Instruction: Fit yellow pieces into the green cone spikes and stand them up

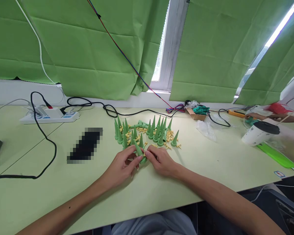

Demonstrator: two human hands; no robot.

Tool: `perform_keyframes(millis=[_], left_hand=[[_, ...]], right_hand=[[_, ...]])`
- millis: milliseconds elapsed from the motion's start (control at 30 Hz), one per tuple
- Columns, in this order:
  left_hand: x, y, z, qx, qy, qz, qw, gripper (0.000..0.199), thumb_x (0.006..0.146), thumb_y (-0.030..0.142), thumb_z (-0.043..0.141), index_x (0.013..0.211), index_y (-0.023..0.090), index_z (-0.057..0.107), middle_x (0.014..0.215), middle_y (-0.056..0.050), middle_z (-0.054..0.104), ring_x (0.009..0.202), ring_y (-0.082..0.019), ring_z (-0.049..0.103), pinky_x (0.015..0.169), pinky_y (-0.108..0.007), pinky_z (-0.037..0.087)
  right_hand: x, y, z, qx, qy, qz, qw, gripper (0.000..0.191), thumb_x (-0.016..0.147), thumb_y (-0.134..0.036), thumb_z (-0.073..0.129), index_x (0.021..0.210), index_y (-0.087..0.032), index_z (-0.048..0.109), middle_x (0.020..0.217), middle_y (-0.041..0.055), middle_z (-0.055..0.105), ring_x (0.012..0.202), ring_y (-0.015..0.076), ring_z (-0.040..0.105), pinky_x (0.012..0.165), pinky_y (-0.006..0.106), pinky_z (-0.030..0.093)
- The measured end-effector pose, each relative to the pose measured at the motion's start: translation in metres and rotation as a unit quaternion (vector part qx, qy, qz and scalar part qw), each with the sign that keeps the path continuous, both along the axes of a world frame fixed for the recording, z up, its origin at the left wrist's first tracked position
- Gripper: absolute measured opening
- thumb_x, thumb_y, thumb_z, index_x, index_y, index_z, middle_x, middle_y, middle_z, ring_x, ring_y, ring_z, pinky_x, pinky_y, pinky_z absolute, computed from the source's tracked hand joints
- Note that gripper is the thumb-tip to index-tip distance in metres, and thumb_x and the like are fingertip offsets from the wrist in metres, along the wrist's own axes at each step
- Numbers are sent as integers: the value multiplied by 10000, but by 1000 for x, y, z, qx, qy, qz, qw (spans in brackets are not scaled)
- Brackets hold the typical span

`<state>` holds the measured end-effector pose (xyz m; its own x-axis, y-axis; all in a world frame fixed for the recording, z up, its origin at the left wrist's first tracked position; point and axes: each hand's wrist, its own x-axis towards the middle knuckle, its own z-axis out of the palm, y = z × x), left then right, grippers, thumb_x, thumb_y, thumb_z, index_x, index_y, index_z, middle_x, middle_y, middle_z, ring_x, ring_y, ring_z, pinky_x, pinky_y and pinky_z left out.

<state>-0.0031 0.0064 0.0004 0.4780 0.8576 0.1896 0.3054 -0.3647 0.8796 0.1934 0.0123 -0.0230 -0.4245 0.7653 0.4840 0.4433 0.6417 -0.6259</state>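
In the head view my left hand (124,164) is closed on a green cone (138,149), which leans to the left over the table. My right hand (161,159) pinches a small yellow piece (145,155) against the cone's lower part; the fingers hide some of it. Behind both hands several green cones stand upright on round bases, among them one at the right edge of the group (175,139). Small yellow pieces (170,135) lie scattered between them, and more green parts (140,124) lie at the back.
A pixelated dark object (85,145) lies left of the hands. Behind it are a power strip (51,116) and black cables. A small cardboard box (196,115) and plastic bag (206,130) sit at the back right. Farther right are a lidded cup (259,133) and another person's arm (279,117).
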Motion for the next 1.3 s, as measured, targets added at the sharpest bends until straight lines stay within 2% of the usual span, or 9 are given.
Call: perform_keyframes(millis=[133,333,467,567,700,833,900,1000,1300], left_hand=[[-1,1,-4,-2,3,-7,1000,226,968,400,503,888,190,524,742,6,542,622,-131,569,493,-215,474],[-6,-2,-2,167,83,-36,982,172,1009,255,425,1031,196,585,1102,-71,575,832,-139,590,669,-237,514],[-7,-3,-1,231,99,-46,967,188,1012,187,419,1117,209,573,1140,-74,569,967,-158,596,835,-281,502],[-7,-3,-3,258,95,-53,960,203,1005,169,430,1141,209,576,1152,-83,567,1039,-176,589,885,-302,488],[-6,-3,-4,198,80,-39,976,180,1003,226,435,1048,197,607,1116,-76,586,869,-149,607,748,-263,520],[-2,-3,-3,76,37,0,996,226,975,364,495,874,179,579,826,-27,604,651,-133,579,559,-231,502],[0,-2,-3,19,10,8,1000,261,963,415,506,854,182,551,680,9,577,569,-132,563,520,-234,494],[1,-2,-1,-49,-32,0,998,288,958,454,503,881,180,549,613,30,578,513,-127,564,517,-242,502],[1,2,0,-106,-75,-19,991,325,940,500,534,911,177,553,583,53,548,457,-108,541,468,-225,482]], right_hand=[[0,0,0,3,2,3,1000,307,1029,-301,387,737,-213,348,616,-64,369,528,93,320,549,241,257],[0,-1,1,9,-14,3,1000,304,1015,-262,382,721,-214,322,591,-67,334,513,92,304,545,252,242],[0,-1,1,11,-20,2,1000,304,1014,-257,378,719,-214,314,584,-69,313,507,92,282,541,254,235],[0,-1,2,10,-24,4,1000,307,1010,-243,372,713,-215,301,579,-68,302,504,93,274,534,254,228],[0,-1,2,13,-17,9,1000,305,1006,-235,376,712,-214,297,573,-69,301,496,92,271,529,252,224],[0,-1,2,15,-13,13,1000,310,1011,-250,376,710,-214,307,573,-70,301,495,90,270,525,249,223],[0,-1,3,14,-15,13,1000,316,1012,-259,379,707,-212,312,573,-71,306,496,87,276,527,245,228],[0,-2,5,9,-20,16,1000,321,1012,-269,384,704,-211,315,570,-72,305,496,84,276,526,239,233],[0,-6,4,6,-45,17,999,298,1006,-274,396,721,-214,332,580,-70,312,511,90,277,532,239,230]])
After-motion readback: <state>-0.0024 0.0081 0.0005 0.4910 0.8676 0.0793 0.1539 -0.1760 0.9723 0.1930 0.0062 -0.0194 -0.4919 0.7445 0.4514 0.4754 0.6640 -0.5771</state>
